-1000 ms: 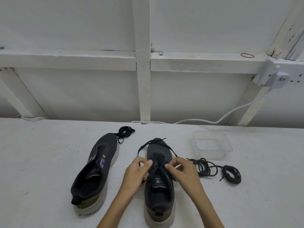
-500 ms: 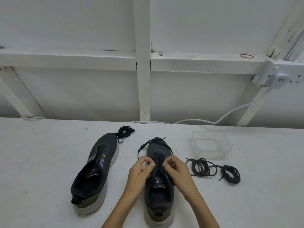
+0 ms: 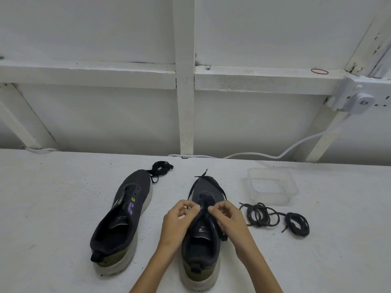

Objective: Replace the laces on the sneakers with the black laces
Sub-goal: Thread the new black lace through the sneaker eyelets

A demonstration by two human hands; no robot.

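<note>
Black lace [image 3: 191, 190] is being pinched between curled fingertips [image 3: 193, 208] on both sides. The left hand [image 3: 179, 220] and right hand [image 3: 230, 218] are meeting over the tongue of the sneaker [image 3: 200, 250] right in front of the person. The lace is looping out round its toe. A second sneaker [image 3: 127, 210] is lying to the left, with a lace bundle [image 3: 161, 167] at its toe. Coiled laces [image 3: 260, 214] are sitting to the right, near a clear box [image 3: 295, 190], all on the white table [image 3: 42, 208].
</note>
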